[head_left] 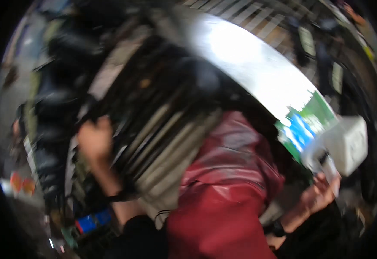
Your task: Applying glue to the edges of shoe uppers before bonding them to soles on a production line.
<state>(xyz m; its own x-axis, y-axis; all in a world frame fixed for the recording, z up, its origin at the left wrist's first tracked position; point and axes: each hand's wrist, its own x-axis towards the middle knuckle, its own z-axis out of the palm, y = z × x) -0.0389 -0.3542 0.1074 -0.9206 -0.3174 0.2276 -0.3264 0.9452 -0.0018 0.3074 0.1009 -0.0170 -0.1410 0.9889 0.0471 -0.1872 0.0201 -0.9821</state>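
My left hand (95, 140) is blurred, with its fingers curled, beside a long pale strip and a row of black, bulky shapes (58, 151). Whatever it grips, if anything, is hidden. At the right, my right hand (318, 196) has its fingers closed on a small flat whitish piece (332, 172). Just above that hand is a white boxy container (346, 144) with rounded corners. It adjoins a bright, shiny curved panel (257, 60) with a green and blue printed end. Red glossy, leather-like material (223, 190) covers my front between the two arms.
Beige parallel bars or folds (162, 142) lie between my left arm and the red material. A blue and red package (93, 221) is low on the left. Pale slats (240, 15) show at the top, and dark objects with light labels (307, 41) are at upper right.
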